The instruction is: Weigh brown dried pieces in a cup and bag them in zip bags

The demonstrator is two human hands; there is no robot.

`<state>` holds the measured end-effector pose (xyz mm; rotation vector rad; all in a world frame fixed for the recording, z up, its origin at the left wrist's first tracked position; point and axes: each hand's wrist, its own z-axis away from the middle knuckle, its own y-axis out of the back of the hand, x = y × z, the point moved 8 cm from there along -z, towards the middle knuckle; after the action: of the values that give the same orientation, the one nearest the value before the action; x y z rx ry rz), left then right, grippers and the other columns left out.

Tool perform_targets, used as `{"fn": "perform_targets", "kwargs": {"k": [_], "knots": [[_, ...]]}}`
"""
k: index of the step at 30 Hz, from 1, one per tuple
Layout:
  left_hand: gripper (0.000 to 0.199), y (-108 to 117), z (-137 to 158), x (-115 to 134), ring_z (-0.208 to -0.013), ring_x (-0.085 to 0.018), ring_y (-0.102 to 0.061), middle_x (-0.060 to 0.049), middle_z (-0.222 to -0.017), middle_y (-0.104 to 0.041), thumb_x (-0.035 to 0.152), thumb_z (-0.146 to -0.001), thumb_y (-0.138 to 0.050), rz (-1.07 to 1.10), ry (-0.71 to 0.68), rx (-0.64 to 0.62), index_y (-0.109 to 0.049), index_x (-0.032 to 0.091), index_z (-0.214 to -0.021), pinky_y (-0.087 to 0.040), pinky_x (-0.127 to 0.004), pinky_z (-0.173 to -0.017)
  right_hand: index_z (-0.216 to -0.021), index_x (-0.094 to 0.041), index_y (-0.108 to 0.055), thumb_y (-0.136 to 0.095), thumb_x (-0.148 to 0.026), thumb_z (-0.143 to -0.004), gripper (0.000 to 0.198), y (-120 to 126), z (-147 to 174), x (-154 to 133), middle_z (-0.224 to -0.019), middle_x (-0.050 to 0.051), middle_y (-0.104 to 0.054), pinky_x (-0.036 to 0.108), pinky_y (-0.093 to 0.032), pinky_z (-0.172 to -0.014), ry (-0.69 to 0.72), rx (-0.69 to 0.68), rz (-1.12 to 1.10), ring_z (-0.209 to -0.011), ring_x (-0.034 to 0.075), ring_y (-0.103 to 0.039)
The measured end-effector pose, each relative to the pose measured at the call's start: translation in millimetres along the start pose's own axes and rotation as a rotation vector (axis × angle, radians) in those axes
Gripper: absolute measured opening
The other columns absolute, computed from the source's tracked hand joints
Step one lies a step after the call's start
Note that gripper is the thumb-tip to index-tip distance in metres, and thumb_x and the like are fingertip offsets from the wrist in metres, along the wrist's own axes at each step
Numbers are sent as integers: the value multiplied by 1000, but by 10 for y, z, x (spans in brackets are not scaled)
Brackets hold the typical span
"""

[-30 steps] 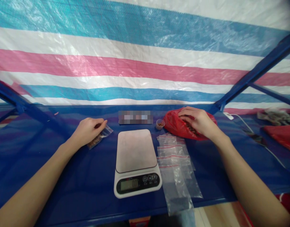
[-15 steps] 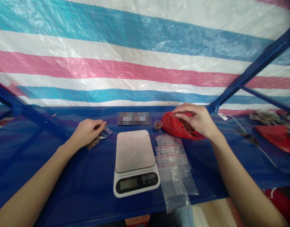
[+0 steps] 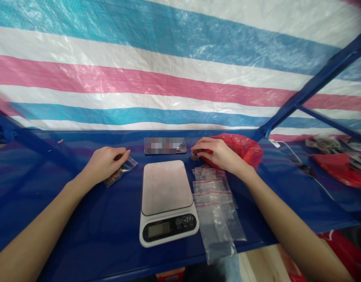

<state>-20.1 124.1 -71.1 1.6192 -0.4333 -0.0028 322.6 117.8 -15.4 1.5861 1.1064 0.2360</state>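
Note:
My left hand [image 3: 106, 163] is closed on the top of a small zip bag [image 3: 117, 176] that holds brown bits and rests on the blue surface. My right hand [image 3: 220, 154] is curled over a small clear cup [image 3: 195, 157], with brown pieces [image 3: 200, 151] showing beneath its fingertips. The fingers partly hide the cup. Behind that hand lies a crumpled red plastic bag [image 3: 247, 150], its opening out of sight. Between both hands stands a white kitchen scale [image 3: 167, 188] with a bare plate, its display reading 0.0.
Several flat zip bags [image 3: 217, 219] overlap right of the scale and hang past the front edge. A phone [image 3: 164, 146] with a blurred screen lies behind the scale. Farther right are a white cable [image 3: 292, 150] and another red bag [image 3: 339, 168]. Blue frame bars [image 3: 315, 82] slant at both sides.
My right hand has moved left from the open red bag to the small cup, carrying brown pieces. The red bag's top has folded over. My left hand keeps its hold on the zip bag.

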Motion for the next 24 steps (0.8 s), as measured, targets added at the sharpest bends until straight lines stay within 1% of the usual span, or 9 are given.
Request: {"fn": "perform_targets", "kwargs": {"k": [2,6,12,24], "knots": [[50,-5,-3,2,-61,-20,-55,-3,-61,-57,56,-102,-36,-5,-2,-8,-50,23,-67,-27,-33,-64,-114,-18,-81,-63,-15,-104,21,4,1,-12,-109,11,-79,36,-61,-86,1,-3,22,-94,24,-76],[50,-5,-4,7,-61,-20,-55,-3,-61,-57,56,-102,-35,-7,-2,-13,-50,23,-67,-28,-33,-64,-114,-18,-81,-62,-16,-104,22,28,4,-34,-110,11,-79,37,-62,-88,22,18,31,-97,24,-76],[49,3,4,14,-61,-20,-53,-4,-61,-58,56,-101,-36,-5,1,-11,-50,23,-67,-28,-33,-65,-116,-18,-81,-62,-7,-100,27,41,11,-53,-115,12,-78,38,-63,-89,36,26,25,-99,24,-77],[48,-4,-6,6,-60,-21,-54,-4,-61,-57,57,-100,-36,-7,11,-23,-52,24,-68,-28,-33,-64,-120,-19,-79,-64,-5,-97,31,43,24,-65,-122,12,-78,39,-64,-94,38,37,16,-105,24,-77]]}}
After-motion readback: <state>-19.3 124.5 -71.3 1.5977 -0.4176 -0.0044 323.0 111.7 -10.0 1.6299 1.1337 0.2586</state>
